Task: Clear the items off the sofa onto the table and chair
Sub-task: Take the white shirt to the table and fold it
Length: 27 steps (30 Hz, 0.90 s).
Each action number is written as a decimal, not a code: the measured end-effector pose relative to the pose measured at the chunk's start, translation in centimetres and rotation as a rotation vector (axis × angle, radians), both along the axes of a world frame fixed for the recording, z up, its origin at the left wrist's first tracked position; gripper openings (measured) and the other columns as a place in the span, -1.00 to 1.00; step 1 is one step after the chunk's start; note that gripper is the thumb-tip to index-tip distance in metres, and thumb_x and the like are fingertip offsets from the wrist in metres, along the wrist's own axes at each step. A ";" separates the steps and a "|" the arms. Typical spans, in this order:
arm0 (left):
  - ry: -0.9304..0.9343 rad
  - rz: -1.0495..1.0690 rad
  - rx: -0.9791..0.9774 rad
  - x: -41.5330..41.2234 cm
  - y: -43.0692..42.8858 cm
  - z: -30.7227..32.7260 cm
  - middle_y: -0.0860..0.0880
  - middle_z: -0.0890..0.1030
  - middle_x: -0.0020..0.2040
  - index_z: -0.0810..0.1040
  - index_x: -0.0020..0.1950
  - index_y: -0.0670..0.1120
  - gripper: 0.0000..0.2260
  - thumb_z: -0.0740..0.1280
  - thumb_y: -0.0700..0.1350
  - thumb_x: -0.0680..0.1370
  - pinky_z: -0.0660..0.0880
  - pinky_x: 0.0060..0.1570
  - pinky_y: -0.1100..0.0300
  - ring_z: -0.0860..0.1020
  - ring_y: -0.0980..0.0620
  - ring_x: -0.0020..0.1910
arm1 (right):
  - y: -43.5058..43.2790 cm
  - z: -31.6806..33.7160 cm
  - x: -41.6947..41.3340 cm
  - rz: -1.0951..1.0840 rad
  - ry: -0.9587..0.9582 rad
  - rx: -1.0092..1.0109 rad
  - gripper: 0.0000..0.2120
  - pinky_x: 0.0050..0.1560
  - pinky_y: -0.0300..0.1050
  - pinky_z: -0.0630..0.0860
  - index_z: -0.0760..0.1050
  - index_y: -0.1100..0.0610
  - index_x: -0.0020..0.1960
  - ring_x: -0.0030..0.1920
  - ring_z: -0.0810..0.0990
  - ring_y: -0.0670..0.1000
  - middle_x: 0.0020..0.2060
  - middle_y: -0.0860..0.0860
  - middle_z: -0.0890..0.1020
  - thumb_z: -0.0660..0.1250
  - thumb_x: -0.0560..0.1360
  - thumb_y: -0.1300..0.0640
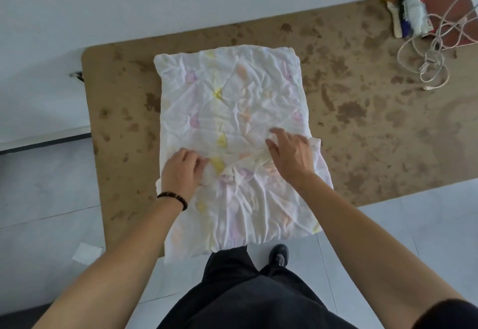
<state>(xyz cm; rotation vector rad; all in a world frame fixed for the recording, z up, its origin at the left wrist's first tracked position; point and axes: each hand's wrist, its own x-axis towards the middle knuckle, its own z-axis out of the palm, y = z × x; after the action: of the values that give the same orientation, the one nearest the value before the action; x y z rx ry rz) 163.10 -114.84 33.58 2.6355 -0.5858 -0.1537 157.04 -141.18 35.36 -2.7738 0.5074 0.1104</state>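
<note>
- Blanket (232,90), white with pale pink, yellow and orange blotches, is lying folded and creased on the left part of the table (362,126). It is running from close to the far edge down to the near edge, and its near end is hanging slightly over that edge.
- Left hand (181,170) is sitting on the near-left part of the blanket, close to the blanket's left side. Its fingers are curling into the fabric and gripping a small bunch of it, and folds are gathering right beside the knuckles.
- Right hand (289,152) is lying on top of the blanket towards its right side, level with the left hand. Palm is facing down and the fingers are straight, spread wide and pressing on the cloth, grasping nothing.
- Both hands are touching the blanket, with a strip of puckered cloth lying between them.
- Dark bead bracelet (172,197) is sitting on the left wrist.
- Table top is showing brown with dark stains all over.
- At the far right corner of the table a red book (439,0) is lying under a white bundle (416,10), and a tangled white cable (426,64) is trailing just beside them, well apart from the blanket.
- Person is standing at the near edge in dark trousers, with one black shoe (278,253) showing on the pale floor.
</note>
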 end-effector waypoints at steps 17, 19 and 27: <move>0.141 0.015 0.107 0.5 -2.9 -2.5 -0.07 0.54 0.04 0.59 -0.09 -0.08 -0.75 0.26 0.07 0.57 0.32 0.14 -0.04 0.47 -0.14 0.10 | -1.2 -3.5 -1.0 0.280 0.285 -0.041 -0.43 0.51 0.25 -0.06 0.17 -0.15 0.55 0.54 0.04 0.22 0.52 0.11 0.18 0.18 0.58 -0.19; 0.216 0.078 0.071 1.9 -3.3 -1.7 -0.06 0.55 -0.08 0.53 -0.04 -0.09 -0.84 0.25 -0.01 0.57 0.40 -0.01 -0.01 0.51 -0.12 -0.05 | -0.5 -3.0 -0.2 0.247 0.294 -0.021 -0.39 0.52 0.24 -0.10 0.20 -0.09 0.55 0.55 0.01 0.22 0.50 0.13 0.18 0.25 0.54 -0.14; -0.214 -0.080 0.042 -1.7 -1.4 -1.6 -0.11 0.48 -0.08 0.50 -0.01 -0.11 -0.92 0.29 -0.13 0.54 0.33 -0.11 0.01 0.44 -0.13 -0.12 | 2.7 -3.3 -5.0 0.357 -0.047 -0.050 -0.58 0.49 0.28 0.11 0.37 0.02 0.47 0.53 0.16 0.28 0.52 0.21 0.24 0.18 0.63 -0.02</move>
<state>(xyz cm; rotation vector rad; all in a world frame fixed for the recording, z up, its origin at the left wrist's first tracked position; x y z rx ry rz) 161.39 -116.24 32.02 2.6896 -0.7668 0.0946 152.05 -138.46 32.02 -2.8791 -0.0016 0.1137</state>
